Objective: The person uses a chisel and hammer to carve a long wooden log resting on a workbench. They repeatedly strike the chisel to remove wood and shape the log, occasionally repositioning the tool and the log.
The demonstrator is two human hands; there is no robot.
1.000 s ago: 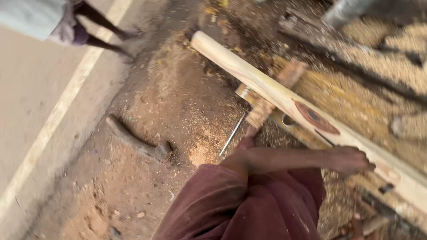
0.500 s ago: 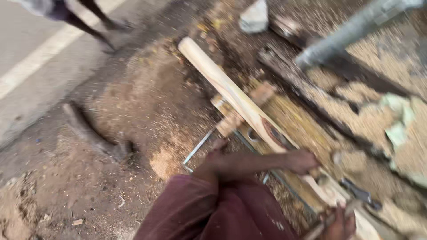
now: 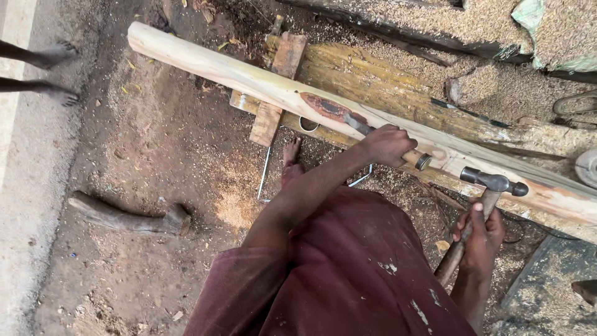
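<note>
The fingers of the left hand are wrapped tight around a chisel, whose dark blade tip rests against the red-brown knot on the peeled wooden pole and whose ringed butt end pokes out behind the fist. The fingers of the right hand are closed around the wooden handle of a hammer; its steel head sits just behind the chisel's butt, close to it, though whether the two touch cannot be told.

The pole lies slanting across a rough wooden bench of old timbers, one end jutting out over the ground, the other running off to the right. A short plank crosses beneath it. Sawdust is heaped on the dirt floor under the work, where the person's bare foot stands beside a thin metal rod. A thick piece of branch lies well apart to the left, and another person's bare feet stand on the pale pavement.

The risks, as I judge them: the hammer head is small and the left fist sits right behind the strike point, so a glancing blow could land on the knuckles. The pole looks unclamped, so a hard hit could roll it. The knot's tough grain could kick the blade sideways, toward the foot below.
</note>
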